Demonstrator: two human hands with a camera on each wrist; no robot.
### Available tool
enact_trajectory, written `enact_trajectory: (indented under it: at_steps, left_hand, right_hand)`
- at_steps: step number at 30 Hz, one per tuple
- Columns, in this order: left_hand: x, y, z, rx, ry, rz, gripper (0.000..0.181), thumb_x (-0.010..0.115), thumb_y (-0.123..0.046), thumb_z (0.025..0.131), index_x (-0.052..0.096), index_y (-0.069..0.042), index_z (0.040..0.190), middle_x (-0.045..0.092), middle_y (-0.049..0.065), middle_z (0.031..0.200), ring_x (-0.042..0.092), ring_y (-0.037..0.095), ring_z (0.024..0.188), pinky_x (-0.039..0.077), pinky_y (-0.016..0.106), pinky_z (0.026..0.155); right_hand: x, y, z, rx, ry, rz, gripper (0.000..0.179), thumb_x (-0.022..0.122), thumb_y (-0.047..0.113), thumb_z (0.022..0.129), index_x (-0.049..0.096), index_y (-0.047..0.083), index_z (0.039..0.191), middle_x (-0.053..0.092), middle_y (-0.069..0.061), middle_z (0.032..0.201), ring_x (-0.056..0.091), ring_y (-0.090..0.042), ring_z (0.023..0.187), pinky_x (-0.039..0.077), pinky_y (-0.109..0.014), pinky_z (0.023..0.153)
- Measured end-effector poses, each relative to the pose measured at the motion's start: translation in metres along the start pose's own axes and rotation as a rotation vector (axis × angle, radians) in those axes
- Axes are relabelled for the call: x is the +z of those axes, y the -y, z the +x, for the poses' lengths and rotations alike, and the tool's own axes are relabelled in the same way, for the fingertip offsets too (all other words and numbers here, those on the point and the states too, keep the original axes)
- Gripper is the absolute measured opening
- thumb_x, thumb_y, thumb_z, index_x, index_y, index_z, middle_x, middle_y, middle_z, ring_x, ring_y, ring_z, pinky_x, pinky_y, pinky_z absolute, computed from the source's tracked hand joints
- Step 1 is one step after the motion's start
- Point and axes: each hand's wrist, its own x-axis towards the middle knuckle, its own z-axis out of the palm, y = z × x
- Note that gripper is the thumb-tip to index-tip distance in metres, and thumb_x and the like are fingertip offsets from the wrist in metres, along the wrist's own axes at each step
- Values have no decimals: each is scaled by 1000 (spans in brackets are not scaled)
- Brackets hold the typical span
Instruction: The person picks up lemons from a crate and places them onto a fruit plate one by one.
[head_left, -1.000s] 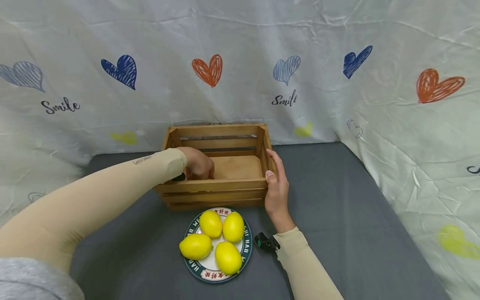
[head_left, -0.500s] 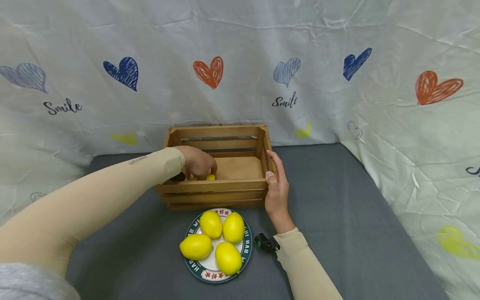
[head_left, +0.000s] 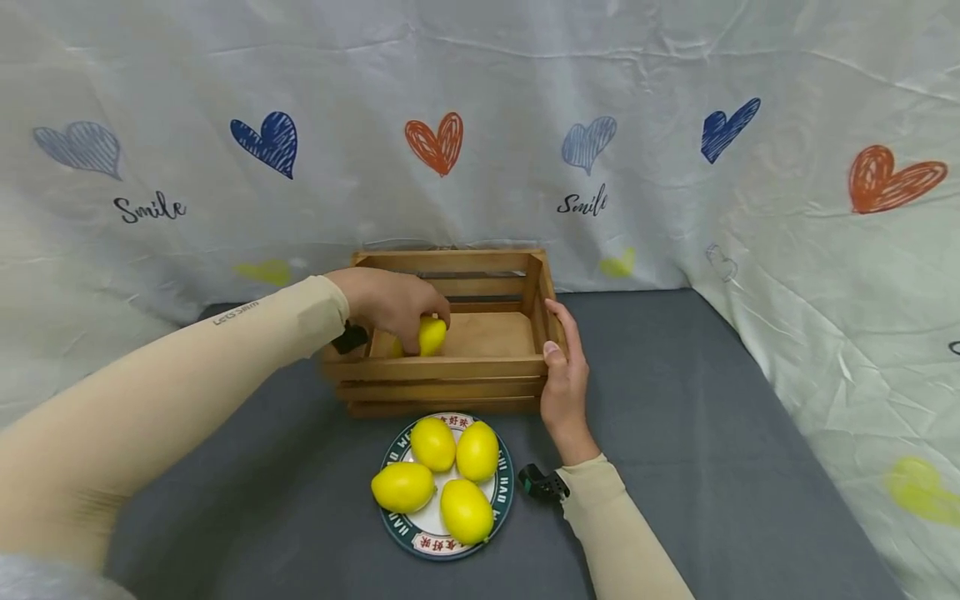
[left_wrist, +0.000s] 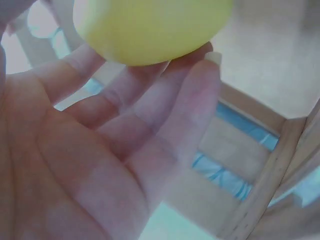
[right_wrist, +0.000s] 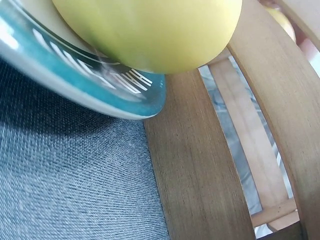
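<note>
Inside the slatted wooden crate (head_left: 442, 368), towards its left end, my left hand (head_left: 393, 304) holds a yellow lemon (head_left: 432, 335) just behind the front wall. In the left wrist view the fingers curl against this lemon (left_wrist: 150, 30); the thumb is out of sight. My right hand (head_left: 566, 396) grips the crate's right end, with the thumb by the front corner and fingers along the outer side. Several more lemons (head_left: 466, 511) lie on a round plate (head_left: 505, 475) with a dark green lettered rim, in front of the crate.
A dark grey cloth (head_left: 675, 467) covers the table. Behind it hangs a pale curtain (head_left: 510, 75) printed with hearts and "Smile". In the right wrist view the plate's rim (right_wrist: 115, 90) appears close to the crate's slats (right_wrist: 195, 165).
My left hand has risen inside the crate, and the lemon in it has come into view. My right hand keeps its hold on the crate. The head view has shifted slightly.
</note>
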Motion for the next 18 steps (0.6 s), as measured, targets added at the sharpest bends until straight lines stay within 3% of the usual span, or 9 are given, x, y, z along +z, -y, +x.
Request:
enact_trajectory:
  at_steps: [2, 5, 8, 12, 15, 18]
  left_hand:
    - [-4, -4, -10, 15, -29, 22, 64, 83, -10, 86, 63, -19, 146, 65, 5, 130, 59, 27, 109, 55, 37, 89]
    - [-9, -9, -22, 46, -89, 71, 65, 86, -14, 86, 62, -20, 146, 66, 4, 128, 59, 27, 108, 55, 39, 90]
    - [-12, -16, -35, 81, -156, 119, 65, 87, -16, 87, 62, -20, 146, 67, 3, 129, 60, 27, 109, 56, 40, 91]
    - [-15, -27, -53, 96, -206, 146, 65, 87, -17, 87, 62, -21, 147, 66, 2, 133, 59, 27, 111, 56, 41, 93]
    - [-14, -35, -65, 107, -212, 153, 65, 87, -18, 88, 62, -22, 147, 65, 2, 137, 58, 26, 114, 55, 41, 94]
    - [-13, -41, -75, 130, -206, 152, 63, 86, -18, 89, 62, -23, 147, 64, 3, 138, 58, 26, 115, 55, 41, 96]
  right_hand:
    - [0, 1, 0, 0, 4, 7, 60, 41, 35, 99, 52, 34, 159, 54, -3, 151, 33, -16, 74, 31, -39, 90]
    - [-1, 0, 1, -1, 9, 13, 59, 41, 39, 100, 52, 37, 158, 54, -3, 149, 26, -16, 67, 32, -38, 85]
    - [-1, -1, 2, -7, 11, 21, 59, 42, 40, 101, 52, 36, 158, 53, 1, 153, 28, -18, 69, 32, -38, 89]
    - [0, 0, 4, -14, 4, 25, 60, 43, 36, 100, 52, 31, 159, 50, 4, 161, 45, -19, 96, 28, -43, 100]
    - [1, 1, 2, -9, 2, 33, 60, 44, 33, 100, 53, 29, 159, 48, 5, 164, 44, -19, 123, 25, -45, 103]
    - [2, 1, 0, -7, -2, 34, 60, 44, 33, 100, 54, 29, 158, 48, 5, 165, 44, -19, 125, 25, -45, 99]
